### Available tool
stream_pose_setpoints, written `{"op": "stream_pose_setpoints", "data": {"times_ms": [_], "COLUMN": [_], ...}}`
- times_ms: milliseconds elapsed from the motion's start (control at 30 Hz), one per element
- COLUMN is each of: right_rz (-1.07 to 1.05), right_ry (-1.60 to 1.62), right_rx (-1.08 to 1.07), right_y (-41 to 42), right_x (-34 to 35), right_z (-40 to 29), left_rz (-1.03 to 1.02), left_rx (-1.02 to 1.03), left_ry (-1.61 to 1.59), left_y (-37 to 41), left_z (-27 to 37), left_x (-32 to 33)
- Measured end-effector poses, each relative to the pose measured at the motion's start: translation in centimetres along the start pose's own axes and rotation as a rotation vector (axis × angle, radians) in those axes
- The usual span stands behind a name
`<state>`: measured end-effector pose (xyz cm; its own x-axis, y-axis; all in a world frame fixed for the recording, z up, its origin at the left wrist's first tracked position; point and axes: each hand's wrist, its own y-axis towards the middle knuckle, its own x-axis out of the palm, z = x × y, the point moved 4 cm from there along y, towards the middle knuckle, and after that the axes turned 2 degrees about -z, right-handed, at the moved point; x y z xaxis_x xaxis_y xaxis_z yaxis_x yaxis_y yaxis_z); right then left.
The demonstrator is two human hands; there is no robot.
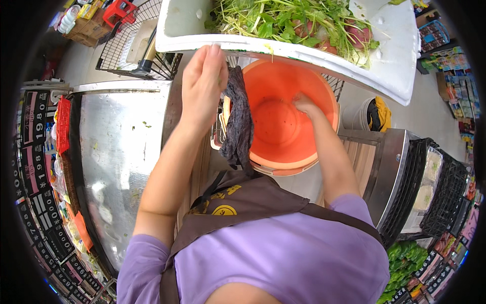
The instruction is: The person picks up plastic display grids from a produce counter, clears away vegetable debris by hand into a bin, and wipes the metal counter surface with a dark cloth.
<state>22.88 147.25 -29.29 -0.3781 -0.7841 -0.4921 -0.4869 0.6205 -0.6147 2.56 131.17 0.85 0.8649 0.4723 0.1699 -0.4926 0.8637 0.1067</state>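
My left hand is raised near the front edge of a white foam box, its fingers curled; whether it holds anything is unclear. Down inside an orange plastic tub is my right hand, small and curled, its grip hard to make out. Leafy green stems and reddish root vegetables fill part of the foam box above the tub. A dark wrinkled cloth hangs over the tub's left side, below and beside my left hand.
A metal-topped counter with leaf scraps lies at left. Wire carts stand behind it. A grey bucket holding yellow and black material is right of the tub. Black plastic crates and leafy greens are at far right.
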Motion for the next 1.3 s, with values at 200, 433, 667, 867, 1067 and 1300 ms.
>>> {"op": "stream_pose_setpoints", "data": {"times_ms": [200, 433, 667, 867, 1067, 1300], "right_rz": [0.160, 0.193, -0.134, -0.450, -0.342, -0.030], "right_ry": [-0.539, -0.547, -0.730, -1.036, 0.741, 0.947], "right_rx": [-0.116, 0.037, -0.058, 0.154, 0.182, -0.184], "right_y": [8.6, 12.0, 9.4, 3.2, -6.3, -11.6], "right_x": [9.1, 16.8, 17.4, 6.6, 7.4, 11.4], "right_z": [4.8, 6.6, 5.7, -1.5, -7.7, -14.2], "left_rz": [0.152, 0.408, 0.520, 0.490, 0.504, 0.357], "left_rx": [-0.149, -0.182, -0.207, -0.179, -0.131, -0.083], "left_ry": [-0.217, -0.258, -0.213, -0.288, -0.260, -0.317], "left_y": [-5.8, -10.7, -11.5, -10.4, -11.0, -11.7], "left_z": [-4.0, -6.6, -6.8, -5.8, -3.4, -2.0], "left_x": [-3.1, -8.9, -10.2, -10.7, -13.2, -14.4]}}
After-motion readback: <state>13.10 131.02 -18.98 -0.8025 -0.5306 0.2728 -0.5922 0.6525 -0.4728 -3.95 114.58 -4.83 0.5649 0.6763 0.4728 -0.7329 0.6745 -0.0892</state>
